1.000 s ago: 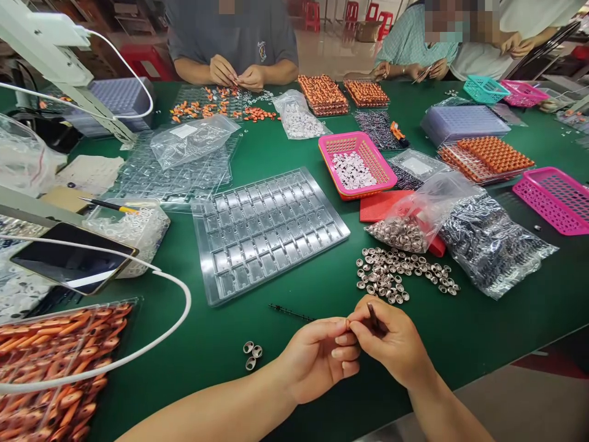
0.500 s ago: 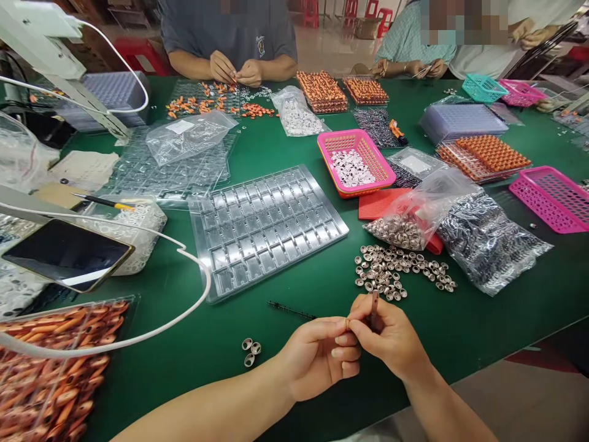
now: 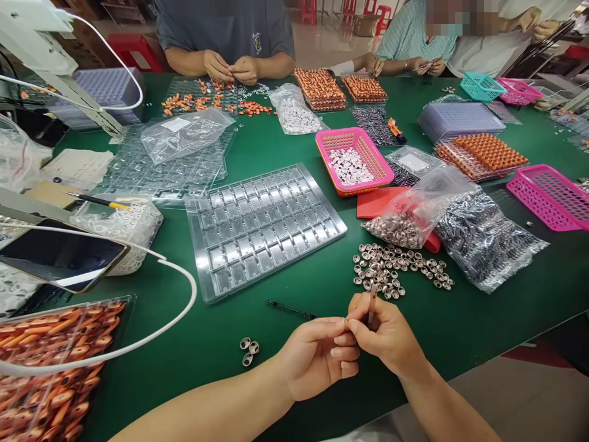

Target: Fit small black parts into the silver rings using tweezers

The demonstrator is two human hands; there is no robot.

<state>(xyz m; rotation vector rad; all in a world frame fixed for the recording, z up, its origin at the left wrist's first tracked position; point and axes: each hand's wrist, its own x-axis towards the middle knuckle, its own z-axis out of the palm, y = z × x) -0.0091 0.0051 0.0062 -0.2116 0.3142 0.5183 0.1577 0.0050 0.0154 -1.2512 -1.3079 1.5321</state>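
Right hand (image 3: 389, 337): brown strip (image 3: 372, 303) near-upright

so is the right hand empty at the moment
No, a thin brownish strip juts up out of the right hand, between its bent fingers and thumb.

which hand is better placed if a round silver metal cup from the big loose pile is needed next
Most likely the right hand: it is nearer the loose pile of silver cups than the left hand, though it grips a slim brownish stick that may hamper it.
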